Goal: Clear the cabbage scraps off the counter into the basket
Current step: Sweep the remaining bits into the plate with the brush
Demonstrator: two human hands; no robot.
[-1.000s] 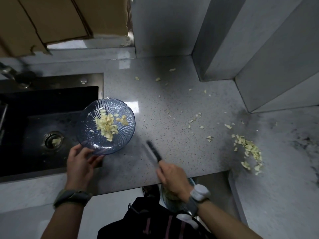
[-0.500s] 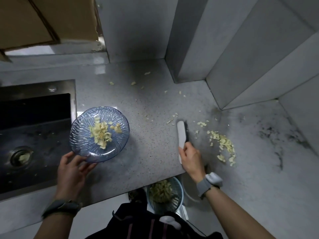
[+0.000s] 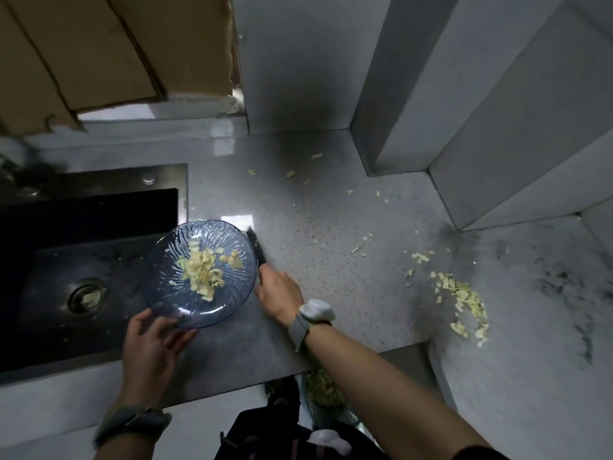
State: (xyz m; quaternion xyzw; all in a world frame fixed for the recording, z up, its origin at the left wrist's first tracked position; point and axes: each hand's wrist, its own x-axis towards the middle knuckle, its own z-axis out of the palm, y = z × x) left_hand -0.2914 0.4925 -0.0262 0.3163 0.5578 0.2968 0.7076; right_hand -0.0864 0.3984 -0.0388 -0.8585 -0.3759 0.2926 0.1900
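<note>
I've got the main pile of cabbage scraps (image 3: pixel 464 300) on the worktop (image 3: pixel 331 200) at centre right, well apart from both hands, with strays scattered up toward the upper centre. My left hand (image 3: pixel 156 346) pinches the near rim of the blue glass plate (image 3: pixel 172 303), left of centre, overlapping the right edge of the sink (image 3: pixel 99 260); a small heap of scraps sits on it. My right hand (image 3: pixel 280 293) is just right of the plate, clenched round a dark tool (image 3: pixel 257 249). Motion blur keeps me from telling what it is. The basket (image 3: pixel 323 393) shows at bottom centre, below the worktop edge, largely hidden behind my right forearm.
</note>
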